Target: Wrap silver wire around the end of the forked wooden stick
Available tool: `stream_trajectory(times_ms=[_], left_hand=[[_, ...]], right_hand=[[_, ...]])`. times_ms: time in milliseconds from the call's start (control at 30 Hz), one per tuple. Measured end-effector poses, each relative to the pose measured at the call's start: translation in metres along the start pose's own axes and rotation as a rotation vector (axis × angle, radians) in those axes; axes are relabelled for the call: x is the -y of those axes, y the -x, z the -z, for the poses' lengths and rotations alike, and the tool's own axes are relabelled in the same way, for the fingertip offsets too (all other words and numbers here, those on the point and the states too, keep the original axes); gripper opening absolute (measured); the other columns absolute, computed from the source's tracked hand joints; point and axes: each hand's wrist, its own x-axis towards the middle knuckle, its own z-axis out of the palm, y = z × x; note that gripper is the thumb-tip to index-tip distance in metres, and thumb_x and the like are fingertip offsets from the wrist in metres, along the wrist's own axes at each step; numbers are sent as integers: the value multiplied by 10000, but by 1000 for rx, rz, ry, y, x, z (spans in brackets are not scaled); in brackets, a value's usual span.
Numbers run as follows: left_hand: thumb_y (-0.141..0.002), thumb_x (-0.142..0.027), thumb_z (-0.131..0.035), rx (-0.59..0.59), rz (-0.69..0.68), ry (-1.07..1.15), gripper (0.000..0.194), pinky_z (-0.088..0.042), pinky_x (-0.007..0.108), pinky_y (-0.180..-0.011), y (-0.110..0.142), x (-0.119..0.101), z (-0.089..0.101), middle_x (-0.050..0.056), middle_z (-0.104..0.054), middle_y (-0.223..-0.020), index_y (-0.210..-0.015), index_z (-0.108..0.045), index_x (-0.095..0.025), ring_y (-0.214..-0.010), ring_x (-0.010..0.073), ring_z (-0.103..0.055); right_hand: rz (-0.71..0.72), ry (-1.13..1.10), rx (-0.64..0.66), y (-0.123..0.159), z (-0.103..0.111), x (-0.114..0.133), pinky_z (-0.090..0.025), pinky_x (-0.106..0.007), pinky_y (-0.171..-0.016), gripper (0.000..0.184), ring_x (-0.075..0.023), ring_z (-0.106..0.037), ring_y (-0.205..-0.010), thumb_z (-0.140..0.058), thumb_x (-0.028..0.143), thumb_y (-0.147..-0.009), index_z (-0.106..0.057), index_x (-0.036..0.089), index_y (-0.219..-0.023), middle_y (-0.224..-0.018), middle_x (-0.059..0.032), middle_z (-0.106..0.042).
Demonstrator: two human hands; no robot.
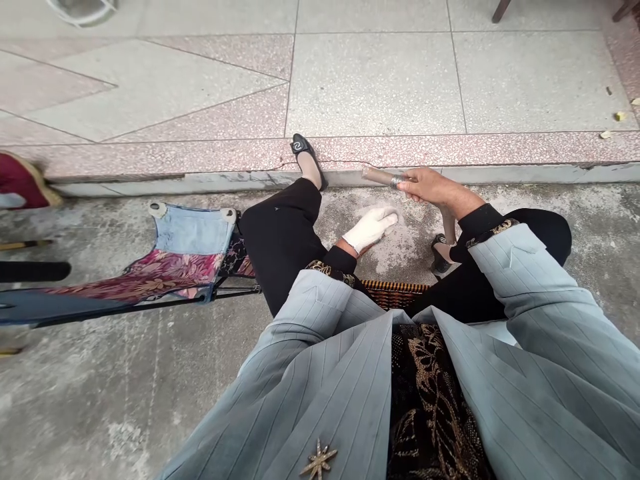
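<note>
My right hand (423,187), bare, is closed round a pale brown, wood-like rod (377,175) with shiny wire wound about it next to my fingers. The rod points left, above the concrete in front of the step. Another pale brown piece (448,225) shows below my right wrist; whether it joins the rod I cannot tell. My left hand (373,228), in a white glove, is curled with its fingers together, lower and to the left of the rod. Anything inside that glove's grip is hidden.
A tiled step (375,87) with a pinkish edge runs across ahead. On the left stands a folding seat (195,230) of blue and flowered cloth; a red shoe (23,180) is at the far left. Woven wicker (395,293) shows between my legs, and a chair leg (500,10) at the top right.
</note>
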Motion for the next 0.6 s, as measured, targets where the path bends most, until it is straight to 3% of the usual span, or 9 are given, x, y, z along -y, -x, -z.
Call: stream_trajectory(times_ms=[100, 167, 267, 367, 433, 500, 600], left_hand=[[-964, -455, -469, 42, 28, -39, 372, -422, 251, -631, 0, -4, 0, -1, -578, -693, -912, -663, -142, -621, 127, -504], [-953, -410, -472, 8, -5, -150, 339, -457, 276, -722, 0, -4, 4, 31, -648, -802, -934, -681, -143, -728, 153, -573], [-944, -366, -471, 5, -58, -325, 316, -469, 317, -841, 0, -4, 12, 60, -701, -913, -947, -704, -152, -867, 194, -622], [-937, -355, -477, 69, -85, -379, 307, -475, 330, -862, 0, -4, 15, 58, -711, -905, -926, -711, -156, -878, 204, -631], [-936, -345, -479, 75, -83, -333, 301, -488, 333, -866, 0, -3, 16, 53, -722, -924, -939, -712, -155, -883, 202, -643], [-936, -349, -495, 44, -68, -239, 300, -505, 345, -874, -1, 0, 18, 58, -737, -960, -965, -716, -148, -902, 207, -663], [-909, -378, -590, -70, -55, -18, 312, -529, 370, -895, -3, 7, 18, 99, -758, -1036, -1043, -717, -126, -955, 229, -692]], right_hand=[[-45, 286, -63, -5, 5, -3, -429, -300, -726, 375, -207, -614, -850, -573, 386, -1005, -672, 132, -1263, -1027, -113, -709], [-95, 510, 22, -4, 8, -4, -419, -325, -728, 391, -247, -627, -925, -594, 397, -993, -693, 136, -1266, -1123, -149, -707], [-158, 648, 377, -3, 5, -7, -417, -335, -703, 336, -228, -628, -837, -636, 424, -968, -755, 153, -1126, -1023, -134, -724], [-164, 519, 736, -2, -2, -10, -428, -314, -682, 324, -153, -563, -648, -730, 460, -897, -763, 151, -988, -751, -41, -672], [-120, 366, 888, -1, -3, -11, -433, -299, -664, 381, -124, -528, -594, -772, 506, -844, -751, 142, -951, -686, -4, -637], [-13, 190, 894, 1, 2, -11, -427, -286, -644, 443, -111, -528, -593, -778, 568, -812, -744, 149, -955, -704, 5, -646], [152, 7, 657, 5, 17, -11, -407, -273, -618, 473, -101, -525, -598, -764, 631, -797, -731, 172, -910, -700, 20, -634]])
